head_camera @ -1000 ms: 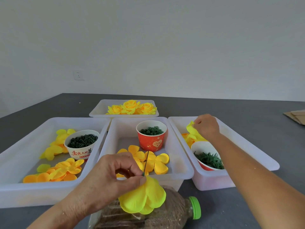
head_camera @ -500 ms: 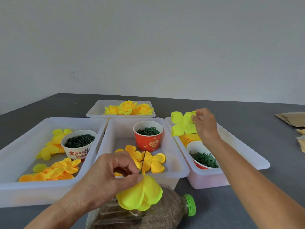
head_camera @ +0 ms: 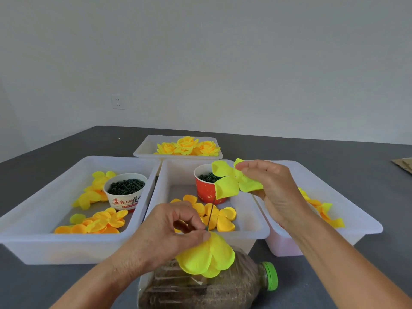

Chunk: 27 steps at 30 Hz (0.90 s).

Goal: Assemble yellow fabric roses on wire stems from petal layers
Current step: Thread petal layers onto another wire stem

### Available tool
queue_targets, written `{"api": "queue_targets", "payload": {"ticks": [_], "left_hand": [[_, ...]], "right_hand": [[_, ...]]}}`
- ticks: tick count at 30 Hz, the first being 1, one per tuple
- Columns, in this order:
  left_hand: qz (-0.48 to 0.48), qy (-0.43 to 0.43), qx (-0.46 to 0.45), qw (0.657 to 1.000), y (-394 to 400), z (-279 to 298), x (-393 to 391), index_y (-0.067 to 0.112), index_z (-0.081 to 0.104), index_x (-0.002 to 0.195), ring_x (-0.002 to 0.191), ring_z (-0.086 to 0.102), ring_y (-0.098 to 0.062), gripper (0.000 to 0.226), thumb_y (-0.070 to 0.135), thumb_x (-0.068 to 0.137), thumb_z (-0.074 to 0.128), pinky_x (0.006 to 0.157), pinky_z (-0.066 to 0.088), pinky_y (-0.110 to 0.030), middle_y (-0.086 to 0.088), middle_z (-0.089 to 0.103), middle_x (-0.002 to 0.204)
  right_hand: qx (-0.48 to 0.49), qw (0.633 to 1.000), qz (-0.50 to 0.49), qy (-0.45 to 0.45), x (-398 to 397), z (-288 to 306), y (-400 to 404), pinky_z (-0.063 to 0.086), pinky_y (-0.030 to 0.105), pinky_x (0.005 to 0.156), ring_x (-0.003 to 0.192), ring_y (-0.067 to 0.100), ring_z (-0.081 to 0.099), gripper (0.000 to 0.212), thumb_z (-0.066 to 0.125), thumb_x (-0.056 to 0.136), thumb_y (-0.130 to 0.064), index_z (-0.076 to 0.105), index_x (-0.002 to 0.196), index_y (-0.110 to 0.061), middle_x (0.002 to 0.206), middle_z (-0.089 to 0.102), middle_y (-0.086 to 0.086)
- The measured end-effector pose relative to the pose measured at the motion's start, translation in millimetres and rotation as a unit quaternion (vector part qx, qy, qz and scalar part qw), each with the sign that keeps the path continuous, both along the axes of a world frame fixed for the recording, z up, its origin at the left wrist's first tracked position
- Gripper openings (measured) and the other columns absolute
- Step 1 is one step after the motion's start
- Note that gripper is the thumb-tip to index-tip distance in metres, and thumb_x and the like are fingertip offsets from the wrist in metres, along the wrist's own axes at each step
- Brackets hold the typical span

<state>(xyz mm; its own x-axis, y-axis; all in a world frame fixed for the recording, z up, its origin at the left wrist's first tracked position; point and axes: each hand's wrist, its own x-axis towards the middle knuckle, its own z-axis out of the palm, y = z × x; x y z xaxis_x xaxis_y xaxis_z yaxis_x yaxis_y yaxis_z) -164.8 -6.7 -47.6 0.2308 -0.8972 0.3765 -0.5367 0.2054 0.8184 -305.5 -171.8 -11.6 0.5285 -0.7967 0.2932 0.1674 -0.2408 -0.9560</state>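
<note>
The right hand (head_camera: 270,188) pinches a loose petal layer (head_camera: 231,180) above the wire (head_camera: 210,214), which the left hand (head_camera: 169,233) pinches over a half-made rose (head_camera: 207,256); a badly aimed centre hole could bend the wire

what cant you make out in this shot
Head view only:
- Right bin: the contents are mostly hidden by the right hand and forearm.
- Plastic bottle: base cut off by bottom edge.
- White cup: print partly hidden by the bin wall.
- Wire stem: lower end hidden inside the left hand.
</note>
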Motion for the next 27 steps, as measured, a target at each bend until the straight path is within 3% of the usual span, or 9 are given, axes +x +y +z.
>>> {"api": "queue_targets", "payload": {"ticks": [2, 6, 11, 16, 18, 22, 25, 27], "left_hand": [[-0.003, -0.001, 0.000, 1.000, 0.3, 0.7, -0.6, 0.015, 0.070, 0.065, 0.067, 0.061, -0.010, 0.014, 0.006, 0.072, 0.078, 0.071, 0.052, -0.025, 0.006, 0.065, 0.069], [-0.001, -0.006, 0.007, 1.000, -0.9, 0.7, -0.8, 0.015, 0.071, 0.066, 0.068, 0.060, -0.009, 0.012, 0.008, 0.074, 0.077, 0.071, 0.051, -0.025, 0.011, 0.064, 0.069], [-0.005, -0.007, 0.009, 1.000, 0.6, -0.3, 0.6, 0.022, 0.070, 0.063, 0.068, 0.060, -0.008, 0.019, 0.009, 0.074, 0.077, 0.072, 0.052, -0.032, 0.012, 0.063, 0.069], [0.002, -0.001, 0.009, 1.000, -1.0, -0.1, 0.1, 0.023, 0.070, 0.062, 0.067, 0.059, -0.009, 0.021, 0.007, 0.074, 0.077, 0.072, 0.051, -0.038, 0.012, 0.062, 0.068], [0.003, -0.003, 0.008, 1.000, -0.6, -0.5, 0.5, 0.028, 0.069, 0.061, 0.068, 0.059, -0.009, 0.026, 0.008, 0.074, 0.077, 0.073, 0.052, -0.038, 0.012, 0.062, 0.068], [-0.002, -0.007, 0.010, 1.000, -0.9, -2.8, 2.0, 0.026, 0.068, 0.063, 0.071, 0.061, -0.016, 0.022, 0.011, 0.076, 0.076, 0.076, 0.052, -0.042, 0.006, 0.064, 0.071], [-0.004, -0.001, 0.010, 1.000, -0.9, -3.3, 1.3, 0.017, 0.070, 0.072, 0.074, 0.062, -0.024, 0.006, 0.018, 0.073, 0.075, 0.077, 0.052, -0.046, -0.008, 0.067, 0.078], [-0.009, 0.006, 0.006, 1.000, -1.2, -3.1, -0.4, 0.023, 0.068, 0.086, 0.083, 0.064, -0.026, 0.016, 0.025, 0.070, 0.071, 0.078, 0.053, -0.044, -0.014, 0.068, 0.089]], "right_hand": [[0.046, 0.998, 0.032, -0.033, -2.7, 2.3, 12.4, 0.051, 0.018, 0.055, 0.064, 0.007, 0.064, 0.013, 0.074, 0.067, -0.008, 0.073, 0.077, -0.016, 0.071, 0.070, -0.006], [0.161, 0.980, 0.082, -0.083, -2.6, 5.1, 33.4, 0.055, 0.021, 0.055, 0.061, 0.010, 0.068, 0.018, 0.072, 0.049, -0.012, 0.076, 0.066, -0.016, 0.073, 0.073, -0.001], [0.234, 0.958, 0.115, -0.122, 3.5, 13.6, 59.3, 0.054, 0.022, 0.050, 0.056, 0.012, 0.067, 0.014, 0.067, 0.052, -0.006, 0.075, 0.059, -0.014, 0.068, 0.072, 0.004], [0.306, 0.912, 0.132, -0.238, -0.9, 30.6, 60.2, 0.050, 0.019, 0.046, 0.054, 0.016, 0.064, 0.018, 0.062, 0.055, -0.001, 0.070, 0.071, -0.003, 0.069, 0.066, 0.012], [0.282, 0.926, 0.141, -0.208, -3.4, 31.8, 63.4, 0.050, 0.020, 0.045, 0.054, 0.016, 0.064, 0.022, 0.065, 0.051, -0.004, 0.071, 0.072, -0.004, 0.069, 0.067, 0.011], [0.140, 0.985, 0.096, -0.040, -4.5, 18.5, 72.0, 0.051, 0.021, 0.048, 0.058, 0.012, 0.067, 0.019, 0.073, 0.047, -0.014, 0.076, 0.065, -0.015, 0.071, 0.072, 0.004], [0.071, 0.995, 0.072, -0.005, -4.0, 12.0, 73.8, 0.052, 0.023, 0.063, 0.070, 0.014, 0.066, 0.032, 0.078, 0.038, -0.025, 0.077, 0.069, -0.017, 0.078, 0.073, 0.004], [0.045, 0.996, 0.072, 0.001, -3.0, 11.1, 75.2, 0.053, 0.022, 0.065, 0.071, 0.014, 0.066, 0.029, 0.078, 0.041, -0.024, 0.076, 0.069, -0.017, 0.079, 0.074, 0.004]]}}
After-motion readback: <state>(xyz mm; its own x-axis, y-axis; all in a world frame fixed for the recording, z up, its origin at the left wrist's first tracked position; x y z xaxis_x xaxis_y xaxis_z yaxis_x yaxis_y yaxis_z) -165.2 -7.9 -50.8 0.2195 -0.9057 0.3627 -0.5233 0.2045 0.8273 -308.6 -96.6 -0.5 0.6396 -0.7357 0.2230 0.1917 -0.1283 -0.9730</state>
